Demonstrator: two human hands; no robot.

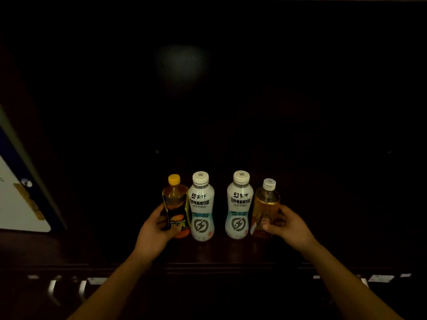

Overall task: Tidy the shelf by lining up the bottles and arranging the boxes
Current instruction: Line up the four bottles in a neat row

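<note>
Dark wood forms the shelf (pixel 208 257), with four bottles upright near its front edge. At the far left a pale, blue-edged object (pixel 20 199) may be a box, but it is too dim to tell. The left hand (pixel 155 230) curls round the yellow-capped bottle (pixel 176 202), which stands just beside the left white bottle (pixel 201 204). Then comes a gap — the one break in the row — before the right white bottle (pixel 239 204), with the amber bottle (pixel 265 204) close against its right side. The right hand (pixel 287 225) grips that amber bottle low down. Each hand is on the outer side of its pair, so closing the gap likely means sliding inward with the bottles kept vertical.
</note>
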